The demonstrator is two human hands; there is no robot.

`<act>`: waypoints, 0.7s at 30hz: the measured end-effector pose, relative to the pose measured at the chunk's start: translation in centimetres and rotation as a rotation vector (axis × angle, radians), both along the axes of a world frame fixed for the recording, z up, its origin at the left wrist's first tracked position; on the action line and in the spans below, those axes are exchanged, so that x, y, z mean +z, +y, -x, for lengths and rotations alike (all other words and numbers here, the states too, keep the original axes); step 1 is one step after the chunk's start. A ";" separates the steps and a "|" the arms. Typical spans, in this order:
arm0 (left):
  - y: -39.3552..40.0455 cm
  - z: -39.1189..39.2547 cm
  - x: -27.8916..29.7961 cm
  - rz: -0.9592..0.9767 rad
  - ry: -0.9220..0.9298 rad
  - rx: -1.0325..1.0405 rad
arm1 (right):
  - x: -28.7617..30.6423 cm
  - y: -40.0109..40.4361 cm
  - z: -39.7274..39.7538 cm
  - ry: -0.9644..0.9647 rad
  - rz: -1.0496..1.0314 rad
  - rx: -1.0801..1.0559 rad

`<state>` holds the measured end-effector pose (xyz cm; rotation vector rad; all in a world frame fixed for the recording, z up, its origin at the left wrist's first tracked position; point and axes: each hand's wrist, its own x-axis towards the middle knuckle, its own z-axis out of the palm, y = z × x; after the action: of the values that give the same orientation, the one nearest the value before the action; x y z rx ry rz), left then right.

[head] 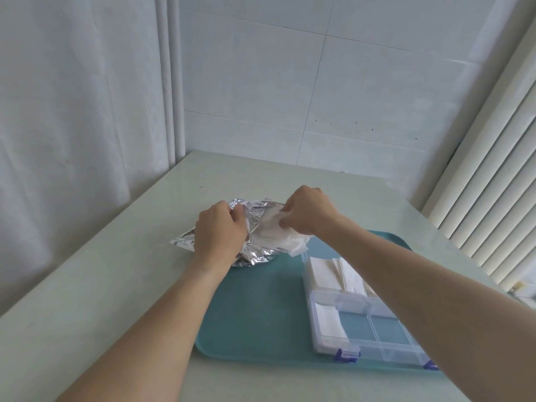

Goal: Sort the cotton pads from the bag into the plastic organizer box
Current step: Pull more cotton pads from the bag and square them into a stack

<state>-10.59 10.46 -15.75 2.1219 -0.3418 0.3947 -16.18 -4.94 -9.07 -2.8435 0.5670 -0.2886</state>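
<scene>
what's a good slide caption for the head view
Left hand holds foil bag; right hand pulls out cotton pads.

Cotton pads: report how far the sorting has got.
Done: the organizer box on the teal tray already holds pads in its far section and one near-left compartment. In hand: the left hand holds the foil bag while the right hand pulls out a stack of cotton pads. Left: several clear compartments look empty.

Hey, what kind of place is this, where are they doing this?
Probably a room in a home, though that is a guess: a pale table pushed against a tiled wall, a white curtain to the left and a ribbed white radiator to the right.
</scene>
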 end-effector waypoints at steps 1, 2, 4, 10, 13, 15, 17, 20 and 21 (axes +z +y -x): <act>0.0 -0.1 -0.1 0.001 0.001 -0.004 | 0.1 0.2 0.1 -0.004 0.012 0.010; 0.0 -0.1 -0.1 0.000 0.006 -0.007 | 0.2 0.4 0.2 -0.010 0.024 0.023; 0.0 0.0 -0.2 0.002 0.009 -0.007 | 0.2 0.6 0.1 -0.043 0.041 0.037; 0.0 0.1 0.0 0.001 -0.008 -0.003 | 1.3 0.7 0.1 0.034 -0.305 -0.070; 0.0 0.2 0.0 0.000 -0.005 -0.008 | 1.2 0.5 0.3 0.263 -0.426 -0.102; 0.0 0.3 0.1 0.000 -0.006 -0.016 | 1.0 0.3 0.1 0.300 -0.247 -0.096; 0.1 0.2 0.2 -0.004 -0.007 -0.021 | 1.0 0.3 0.2 0.290 -0.113 -0.078; 0.1 0.2 0.1 -0.011 -0.005 -0.028 | 0.9 0.1 0.0 0.372 -0.211 -0.121; 0.1 0.1 0.1 -0.013 -0.003 -0.028 | 1.0 0.2 0.1 0.401 -0.243 -0.131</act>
<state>-10.71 10.56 -15.68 2.1268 -0.3762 0.3798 -16.32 -4.79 -8.11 -2.6370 0.8035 0.3186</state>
